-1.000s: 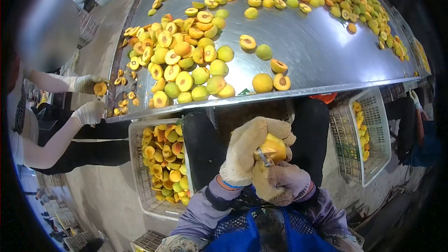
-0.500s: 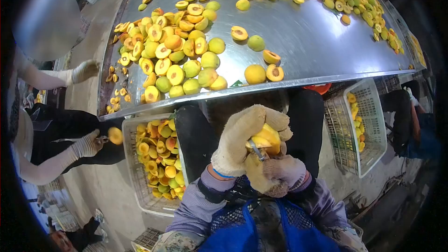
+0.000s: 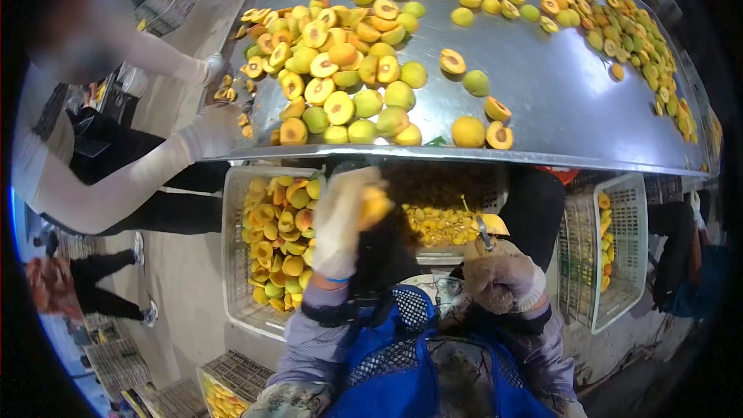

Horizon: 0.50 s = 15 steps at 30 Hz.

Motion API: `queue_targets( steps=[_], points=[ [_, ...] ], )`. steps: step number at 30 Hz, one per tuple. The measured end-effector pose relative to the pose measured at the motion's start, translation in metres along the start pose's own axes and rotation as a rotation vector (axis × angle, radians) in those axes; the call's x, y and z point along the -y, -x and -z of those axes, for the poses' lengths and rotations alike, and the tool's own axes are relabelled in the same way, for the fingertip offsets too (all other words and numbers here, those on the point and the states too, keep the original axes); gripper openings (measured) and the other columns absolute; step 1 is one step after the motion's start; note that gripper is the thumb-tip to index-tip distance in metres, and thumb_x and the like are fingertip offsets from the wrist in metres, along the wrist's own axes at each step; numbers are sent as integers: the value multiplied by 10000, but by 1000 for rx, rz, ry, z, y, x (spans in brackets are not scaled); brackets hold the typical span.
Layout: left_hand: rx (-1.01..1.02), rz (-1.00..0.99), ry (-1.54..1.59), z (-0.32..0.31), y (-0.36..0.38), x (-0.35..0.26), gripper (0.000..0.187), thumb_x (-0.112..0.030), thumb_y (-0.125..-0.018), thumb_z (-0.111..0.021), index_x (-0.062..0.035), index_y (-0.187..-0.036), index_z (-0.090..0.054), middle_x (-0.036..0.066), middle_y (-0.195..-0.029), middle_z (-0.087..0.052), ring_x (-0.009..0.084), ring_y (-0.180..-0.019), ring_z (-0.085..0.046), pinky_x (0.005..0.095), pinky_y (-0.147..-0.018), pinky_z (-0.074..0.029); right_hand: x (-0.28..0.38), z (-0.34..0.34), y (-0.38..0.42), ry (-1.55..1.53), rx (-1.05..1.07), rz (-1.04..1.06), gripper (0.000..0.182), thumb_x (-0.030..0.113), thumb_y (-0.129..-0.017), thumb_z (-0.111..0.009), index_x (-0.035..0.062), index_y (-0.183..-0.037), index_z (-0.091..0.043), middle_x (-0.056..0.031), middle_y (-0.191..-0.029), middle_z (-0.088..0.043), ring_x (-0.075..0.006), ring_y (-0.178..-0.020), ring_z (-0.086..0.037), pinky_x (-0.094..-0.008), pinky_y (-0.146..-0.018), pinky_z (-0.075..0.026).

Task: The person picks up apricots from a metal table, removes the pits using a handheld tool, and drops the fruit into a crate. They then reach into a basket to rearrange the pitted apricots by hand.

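My gloved left hand (image 3: 339, 224), smeared by motion, is closed round a yellow peach piece (image 3: 374, 207) close to the crate of peach halves (image 3: 280, 244). My gloved right hand (image 3: 505, 277) is a fist round a small metal pitting tool (image 3: 485, 234), its grip hidden in the fingers. A yellow peach piece (image 3: 494, 224) shows at the tool's tip. Below and between my hands, a crate holds many small yellow scraps (image 3: 441, 224). Just ahead, a pile of cut peaches (image 3: 338, 107) lies on the metal table (image 3: 557, 101).
A co-worker's gloved hand (image 3: 215, 125) rests by the table's left corner, the other (image 3: 215, 68) farther back. The table's raised front edge (image 3: 464, 156) runs above my knees. To the right stands another crate (image 3: 600, 251); more peaches (image 3: 642, 42) lie at the table's far right.
My hands, together round a peach before, are now apart: the left has moved left with a peach piece, the right has moved right with the tool. The co-worker's hands have moved to the table.
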State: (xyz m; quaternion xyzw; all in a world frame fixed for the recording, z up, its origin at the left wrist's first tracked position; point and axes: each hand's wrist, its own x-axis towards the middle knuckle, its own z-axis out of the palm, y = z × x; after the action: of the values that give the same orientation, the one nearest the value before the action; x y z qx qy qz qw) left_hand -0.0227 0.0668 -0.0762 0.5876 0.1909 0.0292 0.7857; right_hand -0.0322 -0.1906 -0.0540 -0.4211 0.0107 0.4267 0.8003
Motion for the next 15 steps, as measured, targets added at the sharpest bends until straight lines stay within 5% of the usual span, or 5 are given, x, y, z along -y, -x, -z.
queue_targets(
  steps=[6,8,10,11,15],
  points=[
    [-631,-280,-1261,172,11,90,311,-202,-946,-526,-46,-1210,-579,182,-1151,-631,310,-930,-655,371,-786,-525,4,-19,-17,90,-185,-252,113,83,-775,-600,4,-706,-559,-27,-503,-458,-97,-345,-389,-243,-319,-249],
    [-87,-308,-1736,268,24,168,361,-276,-924,-536,-111,-1244,-568,213,-1187,-604,389,-1021,-610,410,-856,-502,4,-20,-20,145,-151,-277,153,142,-840,-579,39,-728,-562,-11,-508,-467,-77,-347,-388,-225,-318,-264],
    [193,51,-1348,281,31,177,371,-325,-928,-520,-146,-1250,-567,200,-1197,-603,368,-1071,-595,419,-898,-479,5,-22,-24,167,-124,-268,175,163,-855,-577,40,-731,-556,-12,-526,-477,-86,-374,-422,-229,-341,-301],
    [-141,378,-1287,238,31,150,344,-279,-936,-514,-104,-1223,-587,190,-1194,-612,359,-1087,-588,410,-914,-469,4,-22,-25,164,-132,-257,175,163,-855,-577,40,-731,-556,-12,-526,-477,-86,-374,-422,-229,-341,-301],
    [-277,-40,-595,132,10,69,363,-216,-854,-659,-36,-1166,-624,166,-1122,-646,286,-1045,-617,337,-903,-472,1,-24,-32,303,-111,-231,190,208,-874,-570,37,-793,-587,-20,-585,-513,-95,-458,-474,-242,-407,-349]
  ],
)
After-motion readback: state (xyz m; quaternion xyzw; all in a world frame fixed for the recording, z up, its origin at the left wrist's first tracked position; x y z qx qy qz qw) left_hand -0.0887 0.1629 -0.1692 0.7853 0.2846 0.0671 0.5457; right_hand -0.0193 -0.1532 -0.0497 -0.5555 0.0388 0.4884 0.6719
